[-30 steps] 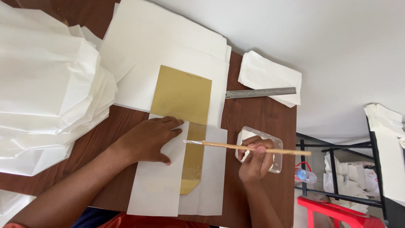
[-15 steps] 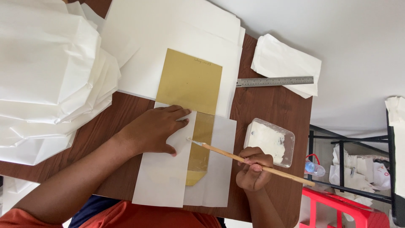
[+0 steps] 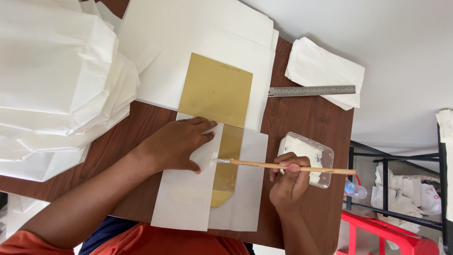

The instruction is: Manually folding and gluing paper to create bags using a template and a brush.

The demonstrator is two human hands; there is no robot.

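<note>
The left hand (image 3: 177, 144) lies flat, fingers spread, on the folded white paper sheet (image 3: 207, 189), pinning its left flap beside the long gold card template (image 3: 222, 118). The right hand (image 3: 289, 182) pinches a thin wooden-handled brush (image 3: 283, 165), its bristles touching the flap's edge, apparently wet with paste. Just right of that hand sits a clear plastic tub of white glue (image 3: 309, 156). A steel ruler (image 3: 311, 90) and stacked white paper bags (image 3: 56, 80) lie on the dark brown wooden table (image 3: 302, 118).

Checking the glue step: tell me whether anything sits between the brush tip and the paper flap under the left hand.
Nothing visible does. The right hand holds the brush, whose tip already rests on the white paper flap beside the gold card. The left hand presses the flap just left of the tip.
</note>
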